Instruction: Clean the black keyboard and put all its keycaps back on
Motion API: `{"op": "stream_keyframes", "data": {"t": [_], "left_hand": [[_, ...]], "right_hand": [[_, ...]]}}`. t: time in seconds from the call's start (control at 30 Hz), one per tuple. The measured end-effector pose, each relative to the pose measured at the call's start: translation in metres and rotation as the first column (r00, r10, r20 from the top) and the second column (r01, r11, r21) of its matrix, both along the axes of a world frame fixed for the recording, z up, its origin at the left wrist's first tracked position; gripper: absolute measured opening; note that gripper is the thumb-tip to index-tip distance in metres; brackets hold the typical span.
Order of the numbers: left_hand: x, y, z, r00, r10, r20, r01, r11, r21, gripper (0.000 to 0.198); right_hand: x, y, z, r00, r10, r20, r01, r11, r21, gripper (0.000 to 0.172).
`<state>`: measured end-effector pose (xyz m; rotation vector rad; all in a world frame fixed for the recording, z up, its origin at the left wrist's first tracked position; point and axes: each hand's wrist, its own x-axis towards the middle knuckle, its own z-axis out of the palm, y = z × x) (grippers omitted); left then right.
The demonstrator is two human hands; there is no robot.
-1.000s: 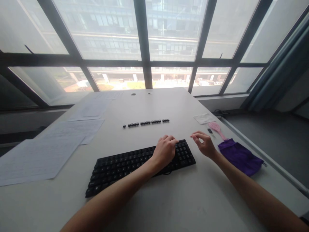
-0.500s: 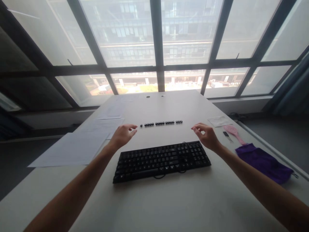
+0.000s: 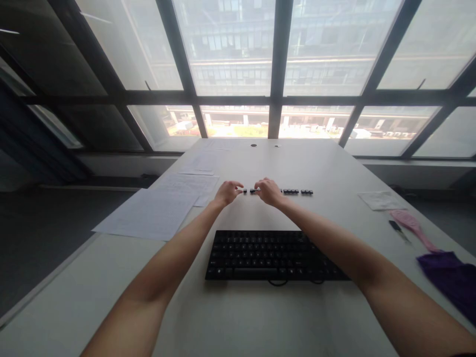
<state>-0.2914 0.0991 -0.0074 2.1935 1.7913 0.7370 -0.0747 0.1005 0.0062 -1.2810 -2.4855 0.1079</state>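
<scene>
A row of small black keycaps (image 3: 295,191) lies on the white table (image 3: 260,317), beyond a black keyboard (image 3: 260,253). Both my hands have reached over the keyboard to the left end of that row. My left hand (image 3: 226,193) has its fingers curled, the tips pinched together beside the leftmost keycap; what they hold is too small to make out. My right hand (image 3: 270,191) rests on the row with its fingers closed round a keycap and hides part of the row.
Sheets of paper (image 3: 156,210) lie to the left of the hands. At the right edge sit a white cloth (image 3: 379,200), a pink brush (image 3: 411,223), a small black tool (image 3: 397,228) and a purple pouch (image 3: 451,277). Windows rise behind the table's far end.
My left hand left the keyboard and went forward to the keycap row. My right hand swung left to join it. The view turned to the left.
</scene>
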Motion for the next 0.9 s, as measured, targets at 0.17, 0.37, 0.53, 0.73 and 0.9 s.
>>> {"op": "stream_keyframes", "data": {"t": [0.17, 0.37, 0.53, 0.73, 0.9], "left_hand": [[0.004, 0.013, -0.013, 0.999, -0.052, 0.007, 0.052, 0.999, -0.011, 0.018], [-0.002, 0.004, -0.016, 0.997, -0.043, 0.066, 0.041, 0.999, 0.025, 0.016], [-0.034, -0.036, -0.008, 0.990, -0.010, 0.140, 0.003, 0.999, 0.048, 0.014], [-0.076, -0.116, -0.006, 0.952, -0.006, 0.305, 0.007, 1.000, -0.003, 0.018], [-0.084, -0.176, -0.006, 0.845, -0.006, 0.534, 0.081, 0.990, -0.116, 0.027]], "right_hand": [[-0.024, 0.018, -0.011, 0.998, 0.009, 0.057, -0.009, 1.000, -0.014, 0.015], [-0.041, 0.011, -0.009, 0.999, 0.026, 0.021, -0.025, 1.000, -0.010, 0.023], [-0.053, -0.031, -0.001, 0.993, 0.029, -0.113, -0.029, 1.000, 0.002, 0.018], [-0.060, -0.109, -0.004, 0.874, 0.056, -0.482, -0.172, 0.965, -0.199, 0.010], [-0.059, -0.146, -0.014, 0.821, 0.007, -0.571, -0.210, 0.934, -0.291, 0.012]]}}
